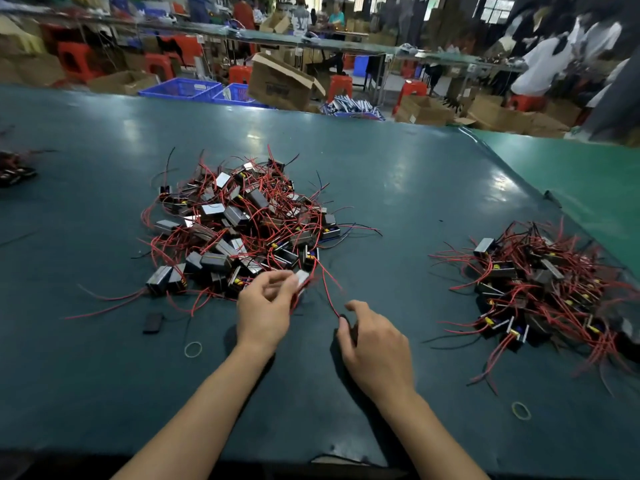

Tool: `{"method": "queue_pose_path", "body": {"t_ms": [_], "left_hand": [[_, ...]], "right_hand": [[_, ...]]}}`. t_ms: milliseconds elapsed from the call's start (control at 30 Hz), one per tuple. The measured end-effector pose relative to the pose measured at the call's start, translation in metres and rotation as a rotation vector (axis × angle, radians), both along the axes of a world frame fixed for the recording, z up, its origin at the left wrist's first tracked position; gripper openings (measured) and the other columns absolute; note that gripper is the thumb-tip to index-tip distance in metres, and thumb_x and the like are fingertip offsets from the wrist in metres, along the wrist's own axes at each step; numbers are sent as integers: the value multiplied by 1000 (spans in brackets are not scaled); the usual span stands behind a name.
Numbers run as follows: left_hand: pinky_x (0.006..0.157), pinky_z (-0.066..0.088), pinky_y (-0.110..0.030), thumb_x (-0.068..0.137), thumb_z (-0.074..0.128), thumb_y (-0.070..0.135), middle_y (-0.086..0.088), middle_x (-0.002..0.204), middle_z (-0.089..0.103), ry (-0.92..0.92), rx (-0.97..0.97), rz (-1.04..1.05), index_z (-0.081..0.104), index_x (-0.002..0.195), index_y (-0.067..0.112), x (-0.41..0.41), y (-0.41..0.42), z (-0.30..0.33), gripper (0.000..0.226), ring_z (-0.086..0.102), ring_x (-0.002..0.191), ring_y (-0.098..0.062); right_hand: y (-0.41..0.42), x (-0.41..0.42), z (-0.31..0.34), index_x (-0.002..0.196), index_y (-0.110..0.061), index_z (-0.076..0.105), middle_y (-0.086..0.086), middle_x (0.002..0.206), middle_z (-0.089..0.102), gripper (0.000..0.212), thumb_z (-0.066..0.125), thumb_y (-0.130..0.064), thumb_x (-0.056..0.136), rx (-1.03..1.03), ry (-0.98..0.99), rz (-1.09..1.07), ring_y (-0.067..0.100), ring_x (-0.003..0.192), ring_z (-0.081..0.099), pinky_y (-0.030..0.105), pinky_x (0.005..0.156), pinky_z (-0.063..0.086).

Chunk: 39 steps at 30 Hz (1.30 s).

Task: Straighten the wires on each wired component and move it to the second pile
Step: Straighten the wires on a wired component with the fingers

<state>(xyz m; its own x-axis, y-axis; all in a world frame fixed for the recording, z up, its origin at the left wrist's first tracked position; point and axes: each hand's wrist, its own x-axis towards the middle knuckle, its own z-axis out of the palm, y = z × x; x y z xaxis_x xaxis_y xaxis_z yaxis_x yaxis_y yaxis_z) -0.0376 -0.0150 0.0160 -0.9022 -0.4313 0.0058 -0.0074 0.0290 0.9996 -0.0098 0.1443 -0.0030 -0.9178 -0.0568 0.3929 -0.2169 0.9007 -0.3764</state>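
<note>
Nearest me, my two bare forearms reach out over the dark teal bench, and I read this as the straightening step on one unit just lifted off the near edge of the big tangled pile of small black boxy components with red wires. My left hand holds the one wired component with a pale metal face just above the bench, its fingers curled in and pinching it, touching the pile's front edge. One of its thin red wires runs down towards my right hand, whose thumb and forefinger are close together at the wire's lower end; I judge they pinch it, though blur keeps me from being sure. The other fingers of that hand hang loosely curled. Next I judge the wire needs drawing taut and smooth between the hands, then the unit carried across to the second pile of wired components, well apart on my right. A pale rubber band lies near my left wrist.
</note>
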Motion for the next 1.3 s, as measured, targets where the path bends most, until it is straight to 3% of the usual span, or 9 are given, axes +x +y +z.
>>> {"method": "queue_pose_path", "body": {"t_ms": [67,200,300,433,667,867,967,1133,1300], "left_hand": [[53,45,-25,95,62,18,-8,81,72,-66,336,-79,66,96,12,-4,1,15,8,67,59,-12],[42,45,-17,101,47,14,-17,91,65,-194,730,-336,59,112,2,-1,1,30,20,65,59,-16],[53,54,-19,101,44,13,-19,99,63,-213,949,-470,57,116,-2,1,0,32,25,66,74,-21],[75,58,-29,97,44,6,-23,106,67,-165,953,-502,58,116,-2,1,-6,18,25,69,88,-27],[62,59,-28,82,59,10,-16,93,71,-121,922,-447,65,108,16,-6,-6,7,28,73,84,-29],[56,54,-24,81,63,22,-15,95,68,-94,715,-421,62,103,13,-6,3,4,25,69,66,-19],[52,52,-22,78,64,25,-2,77,68,-95,674,-418,61,99,13,-7,3,2,24,63,55,-13],[51,47,-20,75,69,21,-1,73,65,-136,660,-462,60,90,14,-14,0,-3,19,59,55,-12],[55,54,-26,76,68,14,-7,77,69,-127,628,-488,64,92,14,-17,-1,-8,17,64,59,-15]], "right_hand": [[0,0,0,114,-22,62,2,86,70,27,59,-36,92,-7,-6,-1,26,84,66,36,62,47],[0,-1,-1,110,-22,62,2,84,69,25,56,-39,93,-18,-9,-5,27,83,65,37,61,46],[1,-4,0,104,-21,60,2,84,68,24,50,-41,95,-23,-38,-17,28,83,64,37,61,42],[2,-6,1,95,-20,58,1,85,68,23,47,-39,97,-1,-59,-25,28,82,62,36,61,38],[2,-9,-1,88,-18,60,2,78,69,20,52,-35,95,-16,-36,-50,30,75,62,34,57,30],[3,-8,1,92,-19,61,3,74,68,16,54,-33,94,-57,-16,-36,31,72,63,34,55,31],[5,-8,-1,92,-21,61,0,70,67,12,57,-33,92,-82,10,-18,29,67,62,31,53,31],[4,-10,-5,80,-22,52,-1,60,59,13,54,-33,87,-48,62,2,27,57,56,31,46,31],[8,-10,-6,108,-33,53,-7,73,65,22,47,-45,90,-89,14,44,21,67,62,32,52,40]]}}
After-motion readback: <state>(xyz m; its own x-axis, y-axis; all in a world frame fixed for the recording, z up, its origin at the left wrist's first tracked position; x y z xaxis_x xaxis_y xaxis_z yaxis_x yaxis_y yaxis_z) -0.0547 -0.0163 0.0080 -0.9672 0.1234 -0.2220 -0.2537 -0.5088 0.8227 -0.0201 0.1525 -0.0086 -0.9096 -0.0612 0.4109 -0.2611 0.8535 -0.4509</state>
